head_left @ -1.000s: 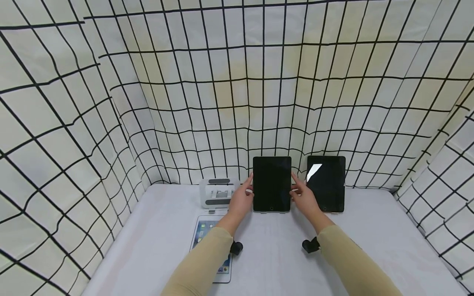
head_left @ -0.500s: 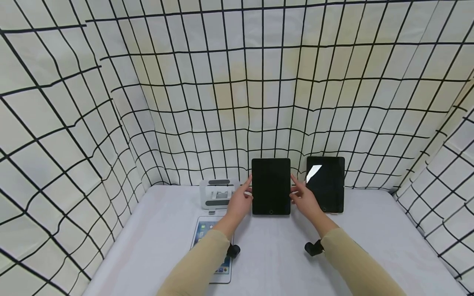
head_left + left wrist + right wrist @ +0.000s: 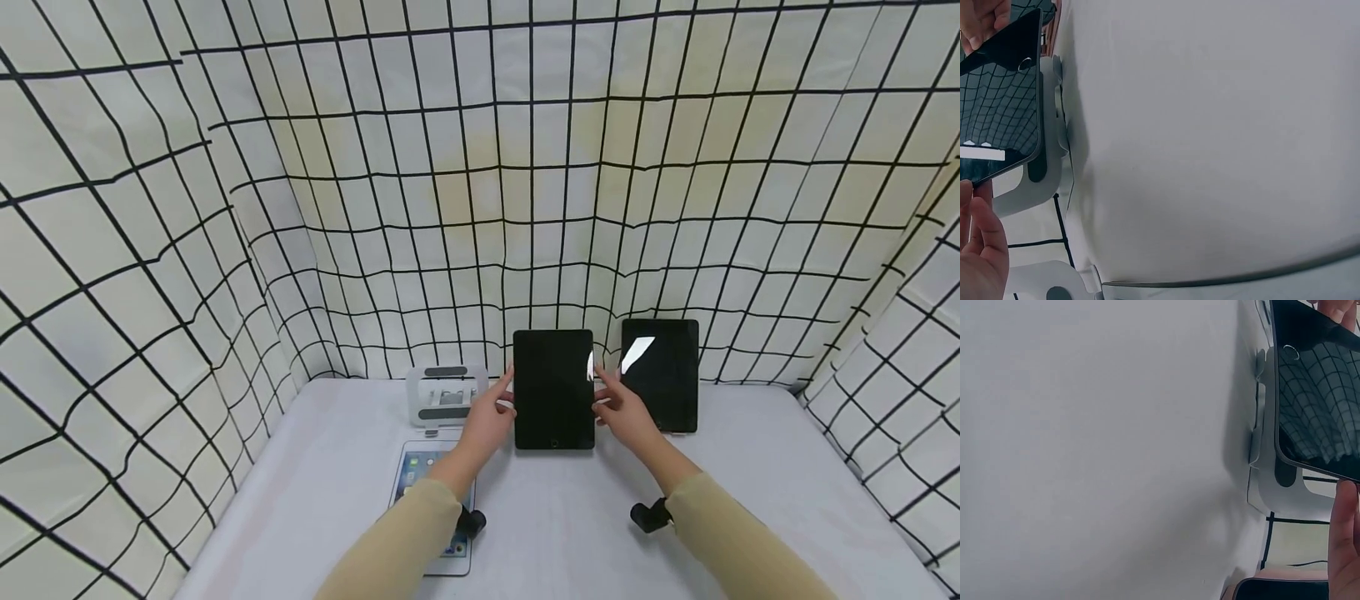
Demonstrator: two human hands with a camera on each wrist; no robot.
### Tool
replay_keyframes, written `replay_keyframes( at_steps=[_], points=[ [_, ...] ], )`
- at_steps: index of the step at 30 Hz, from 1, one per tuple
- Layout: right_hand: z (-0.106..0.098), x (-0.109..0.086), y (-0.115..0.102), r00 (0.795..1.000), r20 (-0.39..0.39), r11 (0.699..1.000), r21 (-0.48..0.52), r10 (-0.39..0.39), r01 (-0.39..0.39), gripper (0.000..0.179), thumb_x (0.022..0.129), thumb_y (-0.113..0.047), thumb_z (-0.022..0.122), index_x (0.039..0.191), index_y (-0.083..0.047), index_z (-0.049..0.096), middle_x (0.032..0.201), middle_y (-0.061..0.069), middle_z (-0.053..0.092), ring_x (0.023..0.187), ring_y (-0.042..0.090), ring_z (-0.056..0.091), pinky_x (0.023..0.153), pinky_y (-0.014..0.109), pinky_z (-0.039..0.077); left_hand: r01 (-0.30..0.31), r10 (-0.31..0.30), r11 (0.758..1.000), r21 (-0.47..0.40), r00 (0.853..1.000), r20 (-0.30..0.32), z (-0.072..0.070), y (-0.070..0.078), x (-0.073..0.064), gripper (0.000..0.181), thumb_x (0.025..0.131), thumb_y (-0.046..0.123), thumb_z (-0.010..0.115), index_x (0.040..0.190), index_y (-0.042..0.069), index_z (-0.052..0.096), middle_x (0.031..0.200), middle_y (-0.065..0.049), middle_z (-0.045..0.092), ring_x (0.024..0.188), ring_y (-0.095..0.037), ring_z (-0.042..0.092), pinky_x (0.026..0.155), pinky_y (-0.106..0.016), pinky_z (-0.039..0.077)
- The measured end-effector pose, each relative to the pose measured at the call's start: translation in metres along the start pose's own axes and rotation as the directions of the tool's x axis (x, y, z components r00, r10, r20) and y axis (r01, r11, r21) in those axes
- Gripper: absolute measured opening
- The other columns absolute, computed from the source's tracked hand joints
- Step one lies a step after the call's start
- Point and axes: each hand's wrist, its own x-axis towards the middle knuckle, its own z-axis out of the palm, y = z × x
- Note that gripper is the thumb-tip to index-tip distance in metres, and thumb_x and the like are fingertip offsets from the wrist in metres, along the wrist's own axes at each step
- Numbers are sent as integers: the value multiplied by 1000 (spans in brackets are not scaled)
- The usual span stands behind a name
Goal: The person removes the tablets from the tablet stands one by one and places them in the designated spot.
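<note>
A black tablet (image 3: 553,387), screen dark and home button at the bottom, is held upright between my two hands. My left hand (image 3: 486,423) grips its left edge, thumb and fingers on the rim. On the opposite edge, my right hand (image 3: 627,417) pinches it the same way. Behind the tablet, the wrist views show a pale tablet stand (image 3: 1266,490), mostly hidden by it. The tablet's lower edge sits forward of the stand's front lips, apart from them in the left wrist view.
Left of the hands is a vacant white stand (image 3: 448,412) with dark pads. In front of it a white tablet (image 3: 418,467) with a lit screen lies flat, partly under my left forearm. Another black tablet (image 3: 663,375) leans upright on the right. Grid-patterned cloth walls enclose the white table (image 3: 555,533).
The tablet has come off its stand and moved toward me, appearing lower and slightly larger. Both hands have moved back with it. The other tablets have stayed put.
</note>
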Motion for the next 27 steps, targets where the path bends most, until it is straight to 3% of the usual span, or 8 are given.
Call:
replay_keyframes(
  at_steps=[10,21,27],
  points=[
    [-1,-19,0,997,64,998,41,37,-40,74,96,3,57,158,-24,27,113,18,59,90,22,62,79,35,57,45,-44,999,-27,998,45,-2,-4,-17,79,92,-3,59,153,40,34,109,-4,61,87,-14,61,71,-31,52],
    [1,-40,-3,984,135,989,80,116,-127,74,96,1,59,158,-22,27,112,17,61,87,23,63,78,34,57,49,-45,998,-39,993,110,-9,-7,-40,79,88,-7,61,154,27,37,100,-6,61,77,-14,60,62,-28,48],
    [3,-55,0,980,157,985,109,119,-137,72,94,2,60,157,-16,29,106,15,63,85,25,64,77,38,58,55,-46,997,-61,988,147,-10,-9,-52,81,84,-9,64,154,22,38,94,-6,61,66,-12,57,57,-26,46]
  ],
)
